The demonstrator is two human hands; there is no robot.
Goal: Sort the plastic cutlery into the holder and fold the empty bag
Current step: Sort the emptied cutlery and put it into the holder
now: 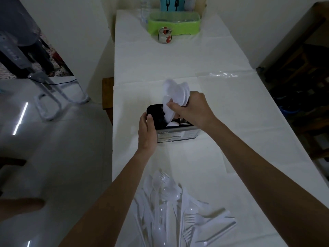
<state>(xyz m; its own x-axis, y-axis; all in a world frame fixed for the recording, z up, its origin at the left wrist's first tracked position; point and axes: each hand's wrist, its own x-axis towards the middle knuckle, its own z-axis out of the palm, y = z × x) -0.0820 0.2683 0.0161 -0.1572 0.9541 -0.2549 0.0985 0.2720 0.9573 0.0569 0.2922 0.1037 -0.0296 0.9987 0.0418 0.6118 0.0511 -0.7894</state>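
**On the white table [231,122], spoons at the holder [178,135]**

Across the long cloth-covered table, the largest thing was the heap of unsorted cutlery [174,211]. Forks, spoons and knives lay loose at the near edge, well apart from the holder. The black holder stood mid-table. The left hand [146,131] gripped its left end, thumb hooked over the rim, steadying it. The right hand [192,108] was closed round a bundle of white spoons [175,91], bowls up and handles pointing down into the holder. A few white pieces showed inside, though I could not tell which compartment. The clear empty bag [222,75] lay flat beyond, near the right edge.

Sorting was the step in hand, and by the size of the heap it was far from done. The next move seemed to call for loosening the right fingers so the handles slid in together, with the left hand bracing the holder against tipping.
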